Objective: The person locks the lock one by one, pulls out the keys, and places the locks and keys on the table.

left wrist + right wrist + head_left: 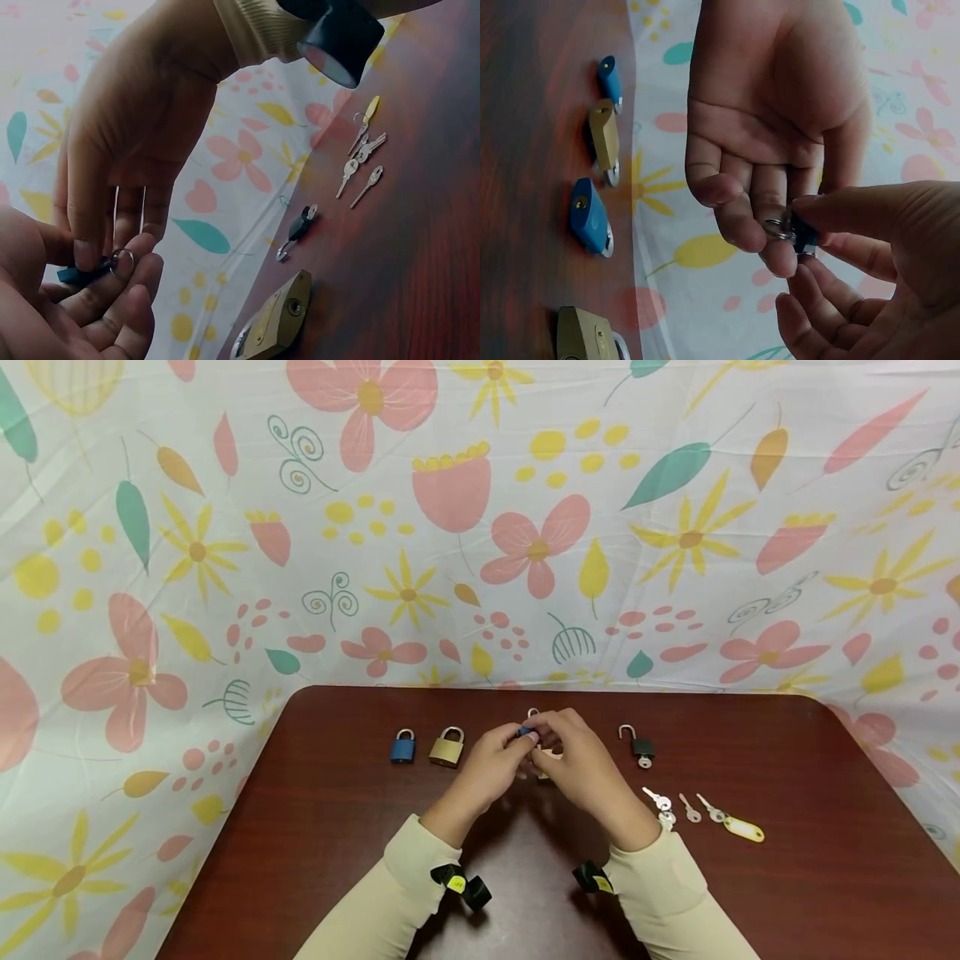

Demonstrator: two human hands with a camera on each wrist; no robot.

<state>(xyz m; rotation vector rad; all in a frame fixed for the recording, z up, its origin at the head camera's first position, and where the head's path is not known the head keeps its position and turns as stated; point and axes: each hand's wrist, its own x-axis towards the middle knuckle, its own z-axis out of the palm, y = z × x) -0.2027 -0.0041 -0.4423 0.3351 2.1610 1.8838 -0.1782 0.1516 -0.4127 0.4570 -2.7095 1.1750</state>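
Both hands meet over the middle of the table around a small blue key tag (pixel 804 234) with a metal split ring (pixel 778 229). My right hand (pixel 581 764) pinches the tag, its thumb lying across it in the right wrist view. From the other side my left hand (pixel 491 768) holds the tag too, with fingers beneath it in the left wrist view. Part of the tag is hidden by the fingers. Behind the hands stand a blue padlock (pixel 591 217) and a brass padlock (pixel 585 334), both largely covered in the head view.
Left of the hands stand another blue padlock (pixel 402 747) and another brass padlock (pixel 447 752). To the right lies a black padlock (pixel 642 747) with its shackle open and a key in it. Several loose keys (pixel 690 810) and a yellow key tag (pixel 744 829) lie nearer.
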